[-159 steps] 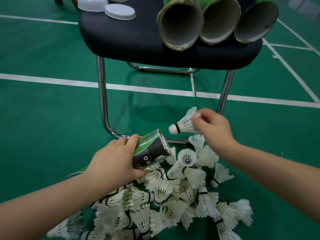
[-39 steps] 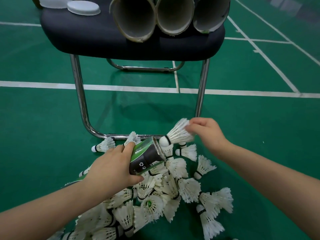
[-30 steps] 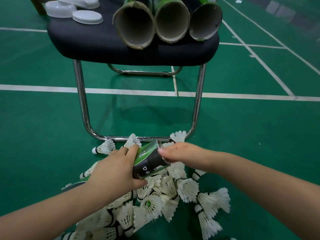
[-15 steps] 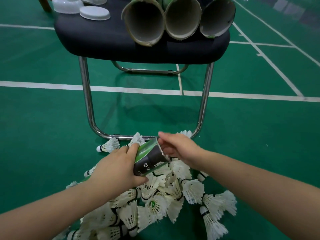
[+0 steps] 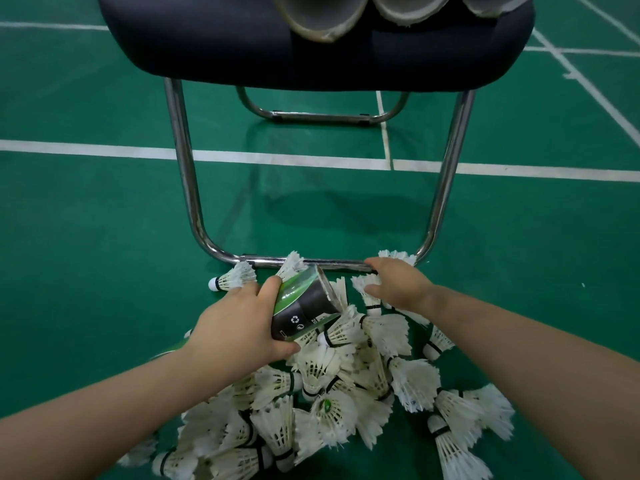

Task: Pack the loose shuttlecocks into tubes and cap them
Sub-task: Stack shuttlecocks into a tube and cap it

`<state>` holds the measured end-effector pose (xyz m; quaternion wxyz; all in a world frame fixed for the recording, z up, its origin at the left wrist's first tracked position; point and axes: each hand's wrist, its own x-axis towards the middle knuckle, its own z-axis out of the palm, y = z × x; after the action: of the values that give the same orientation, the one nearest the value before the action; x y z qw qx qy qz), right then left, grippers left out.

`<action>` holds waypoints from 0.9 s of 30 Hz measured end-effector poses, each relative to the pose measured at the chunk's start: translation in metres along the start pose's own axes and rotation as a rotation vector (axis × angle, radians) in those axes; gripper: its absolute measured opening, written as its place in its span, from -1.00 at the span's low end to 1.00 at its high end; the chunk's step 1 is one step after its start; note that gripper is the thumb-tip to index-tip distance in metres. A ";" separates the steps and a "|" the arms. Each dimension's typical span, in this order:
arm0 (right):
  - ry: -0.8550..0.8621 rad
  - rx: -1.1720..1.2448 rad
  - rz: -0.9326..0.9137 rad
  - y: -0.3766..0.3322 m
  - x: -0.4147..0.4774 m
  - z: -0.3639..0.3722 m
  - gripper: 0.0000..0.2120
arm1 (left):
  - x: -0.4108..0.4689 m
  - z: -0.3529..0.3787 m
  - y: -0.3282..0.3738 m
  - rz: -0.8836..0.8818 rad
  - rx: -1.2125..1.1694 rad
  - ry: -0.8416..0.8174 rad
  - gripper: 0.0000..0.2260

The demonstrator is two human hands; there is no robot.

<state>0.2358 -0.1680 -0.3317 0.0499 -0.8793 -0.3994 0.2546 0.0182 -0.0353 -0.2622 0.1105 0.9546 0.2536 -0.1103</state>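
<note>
Tube tilts in left hand over shuttlecocks.

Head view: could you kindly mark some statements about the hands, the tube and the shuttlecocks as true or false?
1. The left hand grips the tube. True.
2. That tube stands upright on the floor. False: it is held tilted above the shuttlecocks.
3. The right hand rests on the chair seat. False: it is low, at the far edge of the shuttlecocks.
4. Open tubes lie on the chair seat. True.
</note>
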 end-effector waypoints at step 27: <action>-0.165 0.698 -0.185 -0.087 -0.078 -0.073 -0.88 | -0.023 -0.023 -0.002 -0.033 -0.031 0.044 -0.28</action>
<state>0.1691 -0.1575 -0.2109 0.3372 -0.7461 -0.3690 0.4399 0.0015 -0.0377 -0.2351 0.1180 0.9507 0.2733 -0.0870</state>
